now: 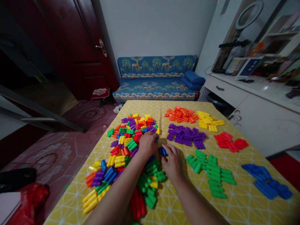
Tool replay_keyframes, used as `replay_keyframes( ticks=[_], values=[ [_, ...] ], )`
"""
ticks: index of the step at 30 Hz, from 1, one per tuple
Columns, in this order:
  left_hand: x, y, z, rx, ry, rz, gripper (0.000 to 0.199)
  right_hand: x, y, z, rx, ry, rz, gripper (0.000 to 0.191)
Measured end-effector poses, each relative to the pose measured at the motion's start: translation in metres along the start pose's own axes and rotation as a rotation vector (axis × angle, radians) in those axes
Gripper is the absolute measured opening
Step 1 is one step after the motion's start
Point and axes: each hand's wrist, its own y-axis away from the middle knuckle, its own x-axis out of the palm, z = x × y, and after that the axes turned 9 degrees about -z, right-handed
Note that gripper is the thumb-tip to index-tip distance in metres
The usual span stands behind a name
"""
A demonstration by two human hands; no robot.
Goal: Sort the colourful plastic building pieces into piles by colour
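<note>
A mixed heap of coloured plastic pieces (131,143) covers the left half of the yellow patterned tablecloth (170,203). My left hand (148,143) reaches over the heap's right side, its fingers closed on a blue piece (156,139) that shows at the fingertips. Just right of the heap, my right hand (172,159) has its fingers curled round a dark blue piece (162,151). Single-colour groups lie to the right: orange (181,114), yellow (209,121), purple (186,136), red (230,142), green (212,172) and blue (267,180). My forearms hide part of the heap.
A blue patterned sofa (157,79) stands beyond the table's far edge. On the right is a white cabinet (262,115) with a ring light (249,15) and clutter on top. A small red stool (100,93) stands by the dark red door (70,47).
</note>
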Motion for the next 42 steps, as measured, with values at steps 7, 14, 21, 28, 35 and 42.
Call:
replay_keyframes(
  ticks=[7, 14, 21, 28, 35, 42],
  values=[
    [0.001, 0.038, 0.021, 0.019, 0.378, -0.229, 0.034, -0.003, 0.000, 0.006, -0.042, 0.067, 0.028, 0.048],
    [0.010, 0.047, 0.028, -0.044, 0.420, -0.247, 0.023, -0.022, -0.002, 0.012, -0.087, 0.100, 0.034, 0.047],
    [0.008, 0.046, 0.029, -0.044, 0.370, -0.229, 0.027, -0.131, -0.014, -0.090, -0.064, 0.450, -0.305, 0.041],
    [0.009, 0.045, 0.029, -0.039, 0.356, -0.225, 0.029, -0.191, 0.026, -0.162, 0.032, 0.775, -0.268, 0.041],
    [0.008, 0.045, 0.028, -0.035, 0.363, -0.243, 0.028, -0.164, 0.020, -0.145, -0.085, 0.455, -0.240, 0.041],
    [0.007, 0.045, 0.028, -0.040, 0.364, -0.219, 0.030, -0.130, 0.014, -0.117, -0.182, 0.335, 0.120, 0.046]
  ],
)
